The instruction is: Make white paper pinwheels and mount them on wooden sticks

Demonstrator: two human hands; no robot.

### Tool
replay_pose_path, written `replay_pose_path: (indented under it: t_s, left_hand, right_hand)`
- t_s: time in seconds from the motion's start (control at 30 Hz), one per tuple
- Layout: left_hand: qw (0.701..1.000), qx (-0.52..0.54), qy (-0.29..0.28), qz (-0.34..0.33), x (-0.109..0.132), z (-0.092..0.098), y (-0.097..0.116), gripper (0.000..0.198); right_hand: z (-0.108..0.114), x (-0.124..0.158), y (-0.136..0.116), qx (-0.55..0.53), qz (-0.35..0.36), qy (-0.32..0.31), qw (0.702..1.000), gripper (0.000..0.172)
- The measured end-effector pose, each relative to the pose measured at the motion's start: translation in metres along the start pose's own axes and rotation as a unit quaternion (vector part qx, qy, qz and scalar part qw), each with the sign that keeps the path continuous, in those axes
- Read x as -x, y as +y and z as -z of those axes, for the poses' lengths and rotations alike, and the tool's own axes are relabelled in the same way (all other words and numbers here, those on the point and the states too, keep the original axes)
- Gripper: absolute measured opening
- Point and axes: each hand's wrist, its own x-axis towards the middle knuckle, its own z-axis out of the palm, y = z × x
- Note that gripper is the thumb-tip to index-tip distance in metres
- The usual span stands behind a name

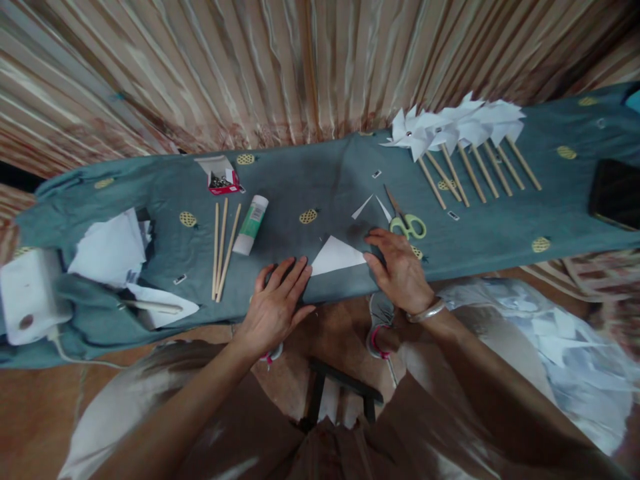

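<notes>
A white sheet of paper folded into a triangle (336,256) lies near the table's front edge, between my two hands. My left hand (276,300) rests flat, its fingertips at the triangle's left corner and the thumb held apart. At the right corner, my right hand (400,270) touches the paper with its thumb; the bent index finger is apart from the thumb. Just beyond that hand lie green-handled scissors (407,225), blades pointing away. Two thin paper slivers (362,207) are beside the blades.
Several white paper pinwheels (457,127) on sticks lie at the back right. On the left are a glue stick (251,225), three wooden sticks (221,250), a red box of small metal pieces (223,183), a paper stack (113,247) and a white device (33,293). A dark phone (616,195) lies far right.
</notes>
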Motion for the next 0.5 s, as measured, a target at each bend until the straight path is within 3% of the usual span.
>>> replay_pose_path:
  t_s: [0.27,0.5]
  left_hand:
    - [1.0,0.0,0.001,0.002,-0.002,0.002,0.002,0.059]
    - [1.0,0.002,0.003,0.001,0.002,0.003,0.002,0.058]
  right_hand:
    - [-0.018,-0.005,-0.021,0.031,-0.037,-0.007,0.999,0.071]
    - [-0.016,-0.003,-0.013,0.005,-0.037,0.004,0.999,0.062]
